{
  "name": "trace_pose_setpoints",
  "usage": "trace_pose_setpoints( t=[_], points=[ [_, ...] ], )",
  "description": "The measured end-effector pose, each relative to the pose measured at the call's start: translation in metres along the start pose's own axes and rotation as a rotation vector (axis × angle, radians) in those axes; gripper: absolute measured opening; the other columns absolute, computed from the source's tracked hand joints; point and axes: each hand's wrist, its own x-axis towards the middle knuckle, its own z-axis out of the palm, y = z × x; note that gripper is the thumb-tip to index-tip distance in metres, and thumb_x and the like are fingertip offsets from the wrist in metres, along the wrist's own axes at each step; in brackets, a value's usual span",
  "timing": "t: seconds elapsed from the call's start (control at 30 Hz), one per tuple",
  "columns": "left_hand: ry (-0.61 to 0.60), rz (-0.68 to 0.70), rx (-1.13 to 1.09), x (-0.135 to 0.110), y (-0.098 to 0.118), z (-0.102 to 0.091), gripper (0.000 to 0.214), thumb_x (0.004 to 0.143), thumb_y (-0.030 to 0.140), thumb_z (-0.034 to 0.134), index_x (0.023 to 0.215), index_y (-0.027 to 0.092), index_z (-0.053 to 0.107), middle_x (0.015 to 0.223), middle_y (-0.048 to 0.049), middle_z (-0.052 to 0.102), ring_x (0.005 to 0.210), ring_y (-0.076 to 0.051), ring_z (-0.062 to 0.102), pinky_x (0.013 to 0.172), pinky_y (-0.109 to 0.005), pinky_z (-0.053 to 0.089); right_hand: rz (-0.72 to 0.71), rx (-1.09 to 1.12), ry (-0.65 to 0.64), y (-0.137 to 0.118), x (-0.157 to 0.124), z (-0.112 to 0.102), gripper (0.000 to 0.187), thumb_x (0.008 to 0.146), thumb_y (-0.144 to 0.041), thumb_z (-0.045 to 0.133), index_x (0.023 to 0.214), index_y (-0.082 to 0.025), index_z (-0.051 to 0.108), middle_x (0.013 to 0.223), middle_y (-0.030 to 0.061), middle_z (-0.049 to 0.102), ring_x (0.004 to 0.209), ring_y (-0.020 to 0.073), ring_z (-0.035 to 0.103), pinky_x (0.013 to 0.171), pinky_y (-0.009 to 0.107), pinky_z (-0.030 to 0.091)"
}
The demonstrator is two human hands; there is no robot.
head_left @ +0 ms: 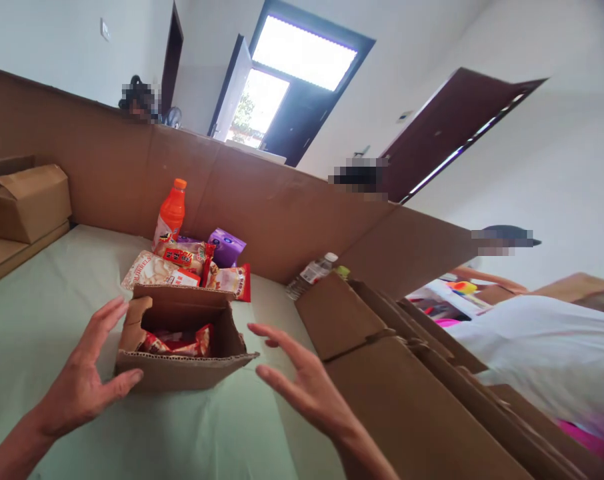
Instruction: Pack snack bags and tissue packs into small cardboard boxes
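With fingers [102,321] spread wide and thumbs held well away from them, framing an open cardboard box [167,372] from either side! Over to the left hand [77,383]: curved around the box's left side, thumb out in front, fingertips up by the wall; cannot tell whether touching. Across to the right hand [305,383]: just beside the right edge, pinching nothing. Spaced that widely, most likely, to match the width of the box.

Now to the box itself: sitting on the pale green worktop [232,440], right between the hands, open side up, probably to keep the red snack packet [202,341] inside within reach. Lying low in there, hemmed in by the walls.

Just beyond: a cream packet [149,270], a red-edged packet [232,281], a purple box [226,247] and an orange bottle [172,210]. Bunched near the cardboard wall [107,157], perhaps to leave elbow room up front. And off to the right, beside folded cardboard [322,317], a clear bottle [309,275]!
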Motion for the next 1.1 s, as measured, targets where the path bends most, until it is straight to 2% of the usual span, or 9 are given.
trace_pose_setpoints(
  t=[0.1, 0.23, 0.33, 0.43, 0.5, 0.6, 0.73, 0.9, 1.1],
  points=[
    [0.081, 0.077, 0.03, 0.004, 0.007, 0.01, 0.056, 0.092, 0.039, 0.063, 0.145, 0.035, 0.044, 0.144, -0.0074, 0.054, 0.131, -0.033, 0.055, 0.11, -0.052, 0.048, -0.057, 0.052, -0.002, 0.006, -0.007, 0.031, 0.057, 0.091, -0.049, 0.064, 0.143, -0.028, 0.053, 0.131, 0.011, 0.069, 0.121, 0.0296, 0.064, 0.101, 0.048, 0.053],
    [0.085, -0.014, 0.029, 0.004, 0.011, 0.019, 0.047, 0.095, 0.042, 0.06, 0.139, 0.032, 0.047, 0.112, -0.0044, 0.07, 0.106, -0.027, 0.069, 0.1, -0.047, 0.055, -0.003, 0.073, 0.05, 0.01, -0.002, 0.064, 0.051, 0.093, -0.041, 0.063, 0.141, -0.026, 0.052, 0.119, 0.0099, 0.074, 0.113, 0.0282, 0.068, 0.099, 0.048, 0.054],
    [0.159, -0.076, 0.063, 0.006, 0.011, 0.023, 0.052, 0.095, 0.042, 0.059, 0.143, 0.031, 0.044, 0.132, -0.008, 0.061, 0.108, -0.027, 0.067, 0.102, -0.05, 0.054, -0.033, 0.034, 0.135, 0.012, 0.003, 0.073, 0.052, 0.095, -0.036, 0.06, 0.143, -0.027, 0.047, 0.132, 0.0127, 0.067, 0.12, 0.0285, 0.065, 0.099, 0.048, 0.054],
    [0.185, -0.079, 0.088, 0.009, 0.012, 0.027, 0.057, 0.095, 0.037, 0.058, 0.148, 0.033, 0.039, 0.156, -0.0107, 0.037, 0.127, -0.031, 0.057, 0.109, -0.054, 0.048, -0.14, -0.112, 0.252, 0.012, 0.016, 0.068, 0.063, 0.093, -0.039, 0.062, 0.15, -0.028, 0.039, 0.155, 0.0155, 0.045, 0.14, 0.034, 0.047, 0.107, 0.055, 0.046],
    [0.166, -0.082, 0.1, 0.01, 0.011, 0.029, 0.06, 0.095, 0.036, 0.058, 0.15, 0.034, 0.036, 0.161, -0.0107, 0.03, 0.139, -0.035, 0.046, 0.114, -0.059, 0.041, -0.159, -0.185, 0.294, 0.01, 0.031, 0.061, 0.073, 0.092, -0.043, 0.063, 0.156, -0.028, 0.03, 0.161, 0.0158, 0.037, 0.146, 0.0355, 0.038, 0.111, 0.058, 0.041],
    [0.153, -0.071, 0.105, 0.012, 0.008, 0.026, 0.064, 0.095, 0.035, 0.057, 0.153, 0.035, 0.03, 0.162, -0.0114, 0.027, 0.146, -0.038, 0.036, 0.117, -0.065, 0.033, -0.194, -0.197, 0.198, 0.009, 0.05, 0.052, 0.07, 0.094, -0.046, 0.06, 0.155, -0.026, 0.034, 0.155, 0.0159, 0.046, 0.143, 0.0338, 0.043, 0.111, 0.055, 0.04],
    [-0.008, -0.043, 0.077, 0.019, -0.008, 0.015, 0.061, 0.095, 0.038, 0.058, 0.152, 0.037, 0.035, 0.165, -0.0106, 0.02, 0.151, -0.041, 0.027, 0.116, -0.068, 0.032, -0.253, -0.185, 0.003, 0.01, 0.044, 0.049, 0.045, 0.099, -0.047, 0.052, 0.136, -0.021, 0.058, 0.132, 0.0149, 0.066, 0.121, 0.0301, 0.061, 0.103, 0.049, 0.046],
    [-0.35, -0.003, -0.138, 0.034, -0.027, 0.002, 0.054, 0.089, 0.054, 0.064, 0.14, 0.038, 0.056, 0.168, -0.0054, 0.015, 0.151, -0.045, 0.026, 0.115, -0.064, 0.035, -0.266, -0.186, -0.092, 0.019, 0.022, 0.057, 0.047, 0.102, -0.051, 0.044, 0.136, -0.023, 0.06, 0.135, 0.0139, 0.064, 0.13, 0.0314, 0.055, 0.106, 0.051, 0.044],
    [-0.37, -0.034, -0.16, 0.028, -0.025, 0.002, 0.067, 0.078, 0.053, 0.077, 0.14, 0.034, 0.058, 0.17, -0.0079, 0.008, 0.148, -0.045, 0.032, 0.115, -0.063, 0.035, -0.289, -0.093, 0.091, 0.042, 0.012, 0.086, 0.047, 0.103, -0.044, 0.043, 0.147, -0.03, 0.05, 0.141, 0.0093, 0.06, 0.134, 0.0297, 0.051, 0.107, 0.051, 0.048]
  ],
)
